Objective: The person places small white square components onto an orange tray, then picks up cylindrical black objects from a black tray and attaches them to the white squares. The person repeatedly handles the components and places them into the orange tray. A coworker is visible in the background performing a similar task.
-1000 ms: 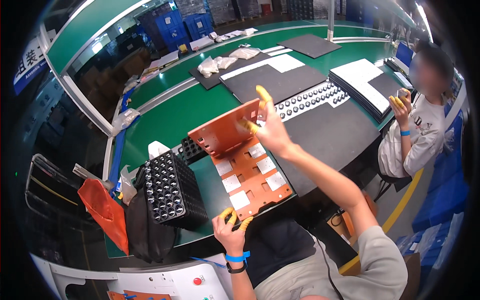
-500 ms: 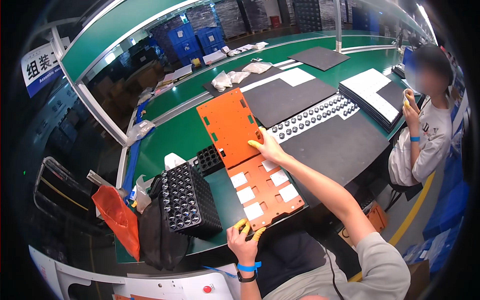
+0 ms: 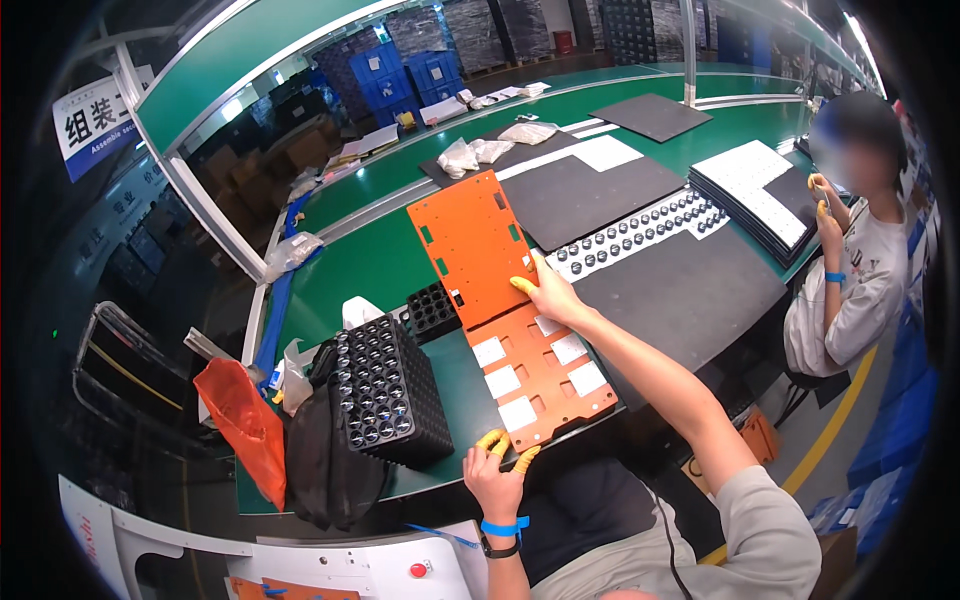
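Note:
A hinged orange fixture (image 3: 546, 399) lies on the near edge of the green table, its lid (image 3: 476, 245) raised and tilted back. White square pieces (image 3: 518, 412) sit in two rows of the base's recesses. My right hand (image 3: 550, 292) grips the lid's right edge, the thumb across its front face. At the base's near left corner, my left hand (image 3: 495, 475) has its fingers and thumb bent around the edge. Yellow covers are on the fingertips of both hands.
Left of the fixture stands a black tray stack (image 3: 385, 395) of round shiny parts, with a smaller black tray (image 3: 432, 310) behind. A dark mat (image 3: 670, 300) and rows of small round black parts (image 3: 640, 232) lie rightward. A co-worker (image 3: 850, 270) sits at far right.
The whole view has shifted slightly. Both hands keep their places on the fixture, and its lid stays raised at about the same tilt.

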Tool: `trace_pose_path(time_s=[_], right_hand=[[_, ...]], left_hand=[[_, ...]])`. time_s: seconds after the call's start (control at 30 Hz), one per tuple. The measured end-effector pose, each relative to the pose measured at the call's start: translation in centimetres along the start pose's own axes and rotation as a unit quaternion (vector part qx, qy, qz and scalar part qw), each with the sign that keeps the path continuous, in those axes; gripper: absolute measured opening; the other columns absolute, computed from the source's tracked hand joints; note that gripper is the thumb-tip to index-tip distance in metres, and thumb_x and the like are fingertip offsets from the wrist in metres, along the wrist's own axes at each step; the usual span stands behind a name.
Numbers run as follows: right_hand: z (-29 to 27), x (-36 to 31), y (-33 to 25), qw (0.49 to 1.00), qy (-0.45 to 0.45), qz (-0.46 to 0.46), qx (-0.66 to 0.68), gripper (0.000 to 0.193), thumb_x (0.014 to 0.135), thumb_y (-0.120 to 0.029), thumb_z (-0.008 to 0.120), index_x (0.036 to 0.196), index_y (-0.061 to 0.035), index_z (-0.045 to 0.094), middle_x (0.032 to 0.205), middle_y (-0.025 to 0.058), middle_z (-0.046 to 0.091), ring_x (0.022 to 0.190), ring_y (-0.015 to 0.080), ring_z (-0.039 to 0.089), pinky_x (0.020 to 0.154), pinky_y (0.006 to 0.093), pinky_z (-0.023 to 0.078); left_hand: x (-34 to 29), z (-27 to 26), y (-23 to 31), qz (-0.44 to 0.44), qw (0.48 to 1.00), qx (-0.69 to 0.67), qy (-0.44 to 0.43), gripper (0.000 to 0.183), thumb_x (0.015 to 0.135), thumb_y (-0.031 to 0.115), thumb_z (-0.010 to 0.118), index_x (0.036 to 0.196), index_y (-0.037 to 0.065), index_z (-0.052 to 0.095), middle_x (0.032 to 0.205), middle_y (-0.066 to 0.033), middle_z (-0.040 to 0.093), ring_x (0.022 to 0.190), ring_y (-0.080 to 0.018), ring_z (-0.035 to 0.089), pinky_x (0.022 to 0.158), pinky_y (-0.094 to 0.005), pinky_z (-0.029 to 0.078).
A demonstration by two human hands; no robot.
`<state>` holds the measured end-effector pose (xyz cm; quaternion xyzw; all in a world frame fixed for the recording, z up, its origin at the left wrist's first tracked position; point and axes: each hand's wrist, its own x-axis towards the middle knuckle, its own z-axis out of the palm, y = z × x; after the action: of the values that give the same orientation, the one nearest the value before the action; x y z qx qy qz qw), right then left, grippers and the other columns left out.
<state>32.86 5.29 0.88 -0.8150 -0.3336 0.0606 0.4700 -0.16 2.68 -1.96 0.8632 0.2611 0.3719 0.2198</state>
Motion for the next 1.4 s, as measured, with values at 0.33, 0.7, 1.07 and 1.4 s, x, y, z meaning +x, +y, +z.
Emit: trace_pose_path(time_s=[0.33, 0.7, 1.07, 1.4], right_hand=[[-4.2, -5.1, -0.7, 0.989, 0.053, -0.047, -0.131, 0.052, 0.085, -0.035, 0.077, 0.114, 0.0033, 0.057, 0.119, 0.0236, 0.060, 0.114, 0.0378, 0.057, 0.095, 0.0471, 0.046], [-3.9, -7.9, 0.8, 0.977, 0.008, -0.050, -0.209, 0.043, 0.087, -0.042, 0.071, 0.086, 0.0017, 0.070, 0.073, 0.0203, 0.068, 0.075, 0.0380, 0.071, 0.067, 0.0481, 0.055], [-2.6, -7.5, 1.3, 0.980, 0.047, -0.026, -0.189, 0.032, 0.089, -0.028, 0.069, 0.088, 0.0028, 0.063, 0.068, 0.0187, 0.067, 0.065, 0.0355, 0.070, 0.059, 0.0447, 0.054], [-4.3, -7.0, 1.2, 0.989, 0.068, -0.058, -0.121, 0.034, 0.095, -0.033, 0.062, 0.080, -0.0019, 0.064, 0.073, 0.0192, 0.068, 0.072, 0.0378, 0.070, 0.062, 0.0483, 0.054]], left_hand=[[0.5, -0.4, -0.1, -0.017, 0.999, -0.027, -0.013, 0.043, 0.064, 0.025, 0.091, 0.095, 0.001, 0.073, 0.101, -0.0090, 0.070, 0.087, -0.0323, 0.064, 0.078, -0.0415, 0.050], [-0.6, 0.2, -0.7, -0.053, 0.998, 0.007, -0.038, 0.054, 0.064, 0.039, 0.089, 0.098, -0.001, 0.073, 0.104, -0.0095, 0.071, 0.082, -0.0303, 0.060, 0.076, -0.0399, 0.045], [-0.4, 0.5, -0.7, -0.055, 0.997, -0.003, -0.046, 0.062, 0.066, 0.040, 0.089, 0.107, -0.003, 0.070, 0.109, -0.0105, 0.070, 0.070, -0.0241, 0.046, 0.068, -0.0352, 0.040], [-0.8, 0.7, -0.7, -0.087, 0.995, -0.013, -0.055, 0.059, 0.068, 0.035, 0.089, 0.108, -0.003, 0.069, 0.112, -0.0102, 0.069, 0.070, -0.0220, 0.042, 0.064, -0.0332, 0.036]])
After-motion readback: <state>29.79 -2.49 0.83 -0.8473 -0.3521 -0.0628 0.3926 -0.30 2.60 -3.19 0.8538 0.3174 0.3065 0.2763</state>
